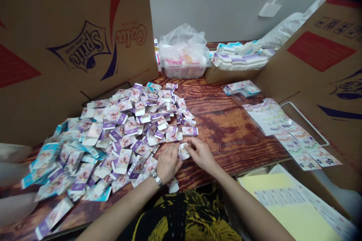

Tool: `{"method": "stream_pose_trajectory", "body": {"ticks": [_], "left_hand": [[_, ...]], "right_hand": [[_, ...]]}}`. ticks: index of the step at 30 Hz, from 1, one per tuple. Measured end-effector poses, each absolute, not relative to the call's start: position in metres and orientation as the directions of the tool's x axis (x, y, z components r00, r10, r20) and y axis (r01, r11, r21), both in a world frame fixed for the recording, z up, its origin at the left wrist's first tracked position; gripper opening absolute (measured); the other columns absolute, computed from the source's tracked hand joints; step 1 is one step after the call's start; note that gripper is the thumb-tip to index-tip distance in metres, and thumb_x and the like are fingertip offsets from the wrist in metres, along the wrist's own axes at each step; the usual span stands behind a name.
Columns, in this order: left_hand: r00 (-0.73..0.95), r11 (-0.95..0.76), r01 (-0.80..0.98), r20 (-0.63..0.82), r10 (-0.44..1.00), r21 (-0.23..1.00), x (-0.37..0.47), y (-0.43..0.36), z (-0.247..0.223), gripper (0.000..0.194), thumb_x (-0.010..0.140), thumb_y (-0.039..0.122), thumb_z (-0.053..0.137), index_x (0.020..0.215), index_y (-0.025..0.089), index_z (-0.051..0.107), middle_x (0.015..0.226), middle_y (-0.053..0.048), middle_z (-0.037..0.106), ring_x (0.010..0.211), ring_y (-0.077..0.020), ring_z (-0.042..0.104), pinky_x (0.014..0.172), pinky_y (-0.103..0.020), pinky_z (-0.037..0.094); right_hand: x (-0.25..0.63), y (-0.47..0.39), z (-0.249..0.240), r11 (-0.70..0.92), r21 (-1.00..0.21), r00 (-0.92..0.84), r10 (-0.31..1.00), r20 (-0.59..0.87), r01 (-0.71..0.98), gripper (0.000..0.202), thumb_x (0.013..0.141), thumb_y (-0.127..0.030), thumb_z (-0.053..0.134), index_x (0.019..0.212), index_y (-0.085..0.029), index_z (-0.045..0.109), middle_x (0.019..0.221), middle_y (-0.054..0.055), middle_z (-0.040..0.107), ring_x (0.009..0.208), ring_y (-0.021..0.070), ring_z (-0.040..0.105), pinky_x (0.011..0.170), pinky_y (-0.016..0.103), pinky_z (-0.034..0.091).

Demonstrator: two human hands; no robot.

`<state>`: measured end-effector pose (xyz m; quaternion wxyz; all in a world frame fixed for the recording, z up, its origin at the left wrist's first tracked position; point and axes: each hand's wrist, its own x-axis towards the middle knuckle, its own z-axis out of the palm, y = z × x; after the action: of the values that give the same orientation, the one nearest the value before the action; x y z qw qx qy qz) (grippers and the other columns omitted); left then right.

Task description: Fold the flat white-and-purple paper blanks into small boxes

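A small printed carton (183, 151), white with a pinkish picture, is held between my two hands near the front edge of the table. My right hand (200, 152) pinches its upper right side between thumb and fingers. Against its left side rests my left hand (167, 161), fingers together and partly curled, with a metal watch on the wrist. Just left of my hands spreads a large heap of small purple-and-white and blue-and-white cartons (124, 160), several with flaps standing up. A purple-ended carton (190, 131) lies just beyond my fingers.
Large brown cardboard boxes (70, 94) (319, 94) flank the wooden table (220, 128). At the back are a plastic tub in a clear bag (185, 68) and a low box of white packets (237, 73). Printed sticker sheets (294, 139) lie right, above yellow sheets (294, 203).
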<state>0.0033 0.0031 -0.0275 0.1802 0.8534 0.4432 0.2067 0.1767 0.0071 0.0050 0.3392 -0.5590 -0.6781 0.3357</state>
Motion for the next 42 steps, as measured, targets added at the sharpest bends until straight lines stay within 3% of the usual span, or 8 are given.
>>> {"method": "stream_pose_trajectory", "body": {"ticks": [4, 10, 13, 20, 24, 32, 37, 42], "left_hand": [[0.498, -0.512, 0.643, 0.196, 0.844, 0.57, -0.003, 0.007, -0.015, 0.042, 0.078, 0.015, 0.053, 0.119, 0.017, 0.043, 0.107, -0.011, 0.06, 0.102, -0.0246, 0.057, 0.086, -0.041, 0.048], [0.355, -0.401, 0.598, 0.22, 0.909, 0.694, -0.004, 0.011, 0.004, 0.057, 0.08, 0.018, 0.054, 0.132, 0.021, 0.03, 0.124, -0.011, 0.054, 0.097, -0.0198, 0.06, 0.082, -0.034, 0.05], [0.353, -0.422, 0.571, 0.253, 0.901, 0.705, -0.003, 0.012, 0.01, 0.046, 0.078, 0.015, 0.053, 0.122, 0.021, 0.039, 0.116, -0.008, 0.058, 0.096, -0.019, 0.061, 0.083, -0.033, 0.05], [0.445, -0.522, 0.613, 0.288, 0.848, 0.593, -0.005, 0.011, 0.013, 0.032, 0.082, 0.021, 0.053, 0.113, 0.02, 0.043, 0.098, -0.007, 0.061, 0.085, -0.0198, 0.061, 0.073, -0.032, 0.051], [0.413, -0.515, 0.66, 0.309, 0.857, 0.546, -0.006, 0.007, 0.009, 0.051, 0.082, 0.02, 0.052, 0.129, 0.017, 0.031, 0.109, -0.012, 0.059, 0.095, -0.0226, 0.061, 0.079, -0.035, 0.051], [0.422, -0.539, 0.695, 0.338, 0.841, 0.475, -0.005, 0.007, 0.008, 0.07, 0.083, 0.016, 0.048, 0.143, 0.014, 0.011, 0.119, -0.016, 0.054, 0.106, -0.0255, 0.056, 0.085, -0.039, 0.051], [0.413, -0.553, 0.703, 0.377, 0.829, 0.447, -0.001, 0.005, 0.008, 0.075, 0.083, 0.01, 0.045, 0.144, 0.013, 0.001, 0.113, -0.014, 0.058, 0.1, -0.0227, 0.059, 0.081, -0.034, 0.053], [0.429, -0.569, 0.761, 0.416, 0.801, 0.311, -0.013, 0.038, 0.027, 0.07, 0.086, 0.025, 0.05, 0.143, 0.011, 0.011, 0.091, -0.011, 0.062, 0.08, -0.0216, 0.06, 0.062, -0.03, 0.054]], "right_hand": [[0.175, 0.008, 0.02, 0.246, -0.781, -0.189, 0.968, 0.167, 0.574, 0.02, 0.089, -0.022, 0.046, 0.104, -0.02, 0.059, 0.093, 0.006, 0.063, 0.083, 0.0173, 0.059, 0.077, 0.03, 0.047], [0.166, -0.005, 0.024, 0.382, -0.664, -0.169, 0.916, 0.363, 0.643, 0.022, 0.087, -0.025, 0.051, 0.108, -0.021, 0.058, 0.119, 0.012, 0.051, 0.109, 0.0228, 0.052, 0.091, 0.037, 0.045], [0.16, -0.011, 0.025, 0.365, -0.705, -0.192, 0.929, 0.315, 0.608, 0.021, 0.088, -0.025, 0.05, 0.105, -0.02, 0.061, 0.123, 0.013, 0.048, 0.111, 0.023, 0.051, 0.092, 0.036, 0.044], [0.157, -0.005, 0.035, 0.049, -0.973, -0.043, 0.998, 0.041, 0.227, 0.026, 0.092, -0.032, 0.043, 0.113, -0.023, 0.055, 0.097, 0.004, 0.062, 0.084, 0.0155, 0.06, 0.075, 0.028, 0.049], [0.154, 0.002, 0.039, -0.061, -0.993, -0.06, 0.996, -0.068, 0.103, 0.02, 0.086, -0.033, 0.053, 0.098, -0.019, 0.062, 0.086, 0.002, 0.064, 0.08, 0.0159, 0.06, 0.073, 0.027, 0.049], [0.145, -0.003, 0.051, 0.119, -0.856, -0.027, 0.992, 0.122, 0.503, 0.02, 0.083, -0.019, 0.053, 0.097, -0.021, 0.068, 0.092, 0.005, 0.062, 0.085, 0.0177, 0.06, 0.078, 0.03, 0.048], [0.138, -0.011, 0.045, 0.186, -0.845, -0.065, 0.982, 0.178, 0.501, 0.028, 0.087, -0.02, 0.048, 0.111, -0.023, 0.063, 0.1, 0.007, 0.058, 0.095, 0.0183, 0.057, 0.086, 0.032, 0.046], [0.165, 0.003, 0.027, 0.111, -0.939, -0.147, 0.987, 0.065, 0.326, 0.037, 0.092, -0.032, 0.043, 0.128, -0.026, 0.05, 0.11, 0.006, 0.059, 0.099, 0.0166, 0.057, 0.085, 0.031, 0.047]]}}
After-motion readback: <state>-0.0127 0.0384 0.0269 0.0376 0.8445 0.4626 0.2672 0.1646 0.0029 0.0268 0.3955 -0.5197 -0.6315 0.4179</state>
